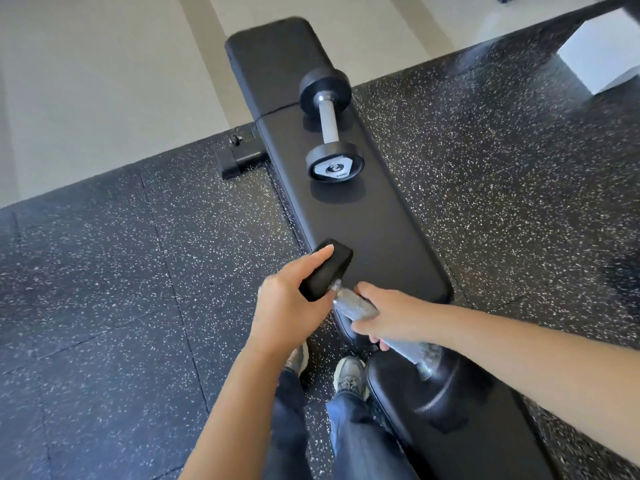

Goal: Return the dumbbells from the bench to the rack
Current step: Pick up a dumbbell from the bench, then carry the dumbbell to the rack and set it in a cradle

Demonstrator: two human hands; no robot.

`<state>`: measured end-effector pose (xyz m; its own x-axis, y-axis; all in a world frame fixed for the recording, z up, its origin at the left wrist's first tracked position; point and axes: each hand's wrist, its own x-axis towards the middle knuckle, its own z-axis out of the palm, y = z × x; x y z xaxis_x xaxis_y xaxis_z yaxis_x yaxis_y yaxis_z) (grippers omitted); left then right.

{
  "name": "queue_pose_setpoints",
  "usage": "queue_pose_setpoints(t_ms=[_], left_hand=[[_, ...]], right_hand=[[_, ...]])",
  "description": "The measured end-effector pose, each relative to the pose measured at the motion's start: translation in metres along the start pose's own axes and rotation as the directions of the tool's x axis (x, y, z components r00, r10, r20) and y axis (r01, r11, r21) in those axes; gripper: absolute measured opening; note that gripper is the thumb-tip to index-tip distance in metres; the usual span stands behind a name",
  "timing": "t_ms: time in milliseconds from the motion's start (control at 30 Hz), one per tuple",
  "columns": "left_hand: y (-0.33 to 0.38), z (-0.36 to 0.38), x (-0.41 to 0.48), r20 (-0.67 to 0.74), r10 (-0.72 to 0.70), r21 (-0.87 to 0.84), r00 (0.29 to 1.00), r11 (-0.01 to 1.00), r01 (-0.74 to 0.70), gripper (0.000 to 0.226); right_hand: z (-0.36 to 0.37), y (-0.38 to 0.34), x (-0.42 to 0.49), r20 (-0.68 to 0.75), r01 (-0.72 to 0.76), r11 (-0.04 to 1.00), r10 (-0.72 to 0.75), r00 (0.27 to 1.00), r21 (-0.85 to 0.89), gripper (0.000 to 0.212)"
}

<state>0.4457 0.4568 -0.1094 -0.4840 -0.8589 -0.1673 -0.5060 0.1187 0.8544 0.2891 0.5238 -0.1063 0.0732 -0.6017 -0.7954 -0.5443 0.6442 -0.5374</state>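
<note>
Bright, even light fills the scene, strongest on the pale floor (104,81) at the top left. The far dumbbell (329,126) is sharp and casts soft shadows on the bench (381,220) pad. At the bench's near end, the near dumbbell (450,410) is smeared by motion blur. Straight lines bow towards the frame edges.

A long black padded desk (374,220) stands on a speckled black rubber floor (104,271), its far end reaching out over a pale floor (86,81). One dumbbell (325,123) lies lengthwise on the desk by the seam between its two pads, toward the right edge, its near head showing a silver cap
</note>
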Motion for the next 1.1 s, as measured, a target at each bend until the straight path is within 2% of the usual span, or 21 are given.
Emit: queue_pose_setpoints(t_ms=[167,267,367,500,600,733,933,1100], left_hand=[[0.061,-0.073,-0.018,-0.063,0.145,-0.032,0.987,0.989,-0.147,0.054],[0.096,-0.115,-0.033,-0.126,0.135,-0.109,0.983,0.983,-0.149,0.053],[0.131,-0.154,-0.047,-0.189,0.141,-0.161,0.972,0.972,-0.172,0.049],[0.161,-0.207,-0.069,-0.257,0.152,-0.238,0.954,0.947,-0.215,0.047],[0.170,-0.247,-0.090,-0.315,0.149,-0.252,0.937,0.939,-0.234,0.043],[0.168,-0.297,-0.120,-0.378,0.129,-0.245,0.917,0.941,-0.233,0.040],[0.129,-0.379,-0.181,-0.501,0.078,-0.197,0.862,0.959,-0.201,0.041],[0.082,-0.441,-0.249,-0.604,0.045,-0.130,0.796,0.979,-0.155,0.045]], right_hand=[[-0.004,-0.067,-0.066,0.017,0.105,0.993,-0.106,0.994,0.046,0.023],[-0.005,-0.104,-0.112,-0.007,0.202,0.978,-0.202,0.979,0.061,0.026],[-0.002,-0.140,-0.152,0.003,0.298,0.939,-0.303,0.953,0.169,0.031],[0.006,-0.185,-0.191,0.058,0.355,0.888,-0.387,0.920,0.293,0.034],[0.015,-0.219,-0.209,0.062,0.394,0.854,-0.439,0.897,0.341,0.045],[0.043,-0.264,-0.214,0.094,0.449,0.849,-0.490,0.867,0.279,0.050],[0.115,-0.336,-0.197,0.169,0.540,0.832,-0.555,0.815,0.128,0.053],[0.194,-0.393,-0.188,0.298,0.592,0.804,-0.577,0.760,0.047,0.055]])
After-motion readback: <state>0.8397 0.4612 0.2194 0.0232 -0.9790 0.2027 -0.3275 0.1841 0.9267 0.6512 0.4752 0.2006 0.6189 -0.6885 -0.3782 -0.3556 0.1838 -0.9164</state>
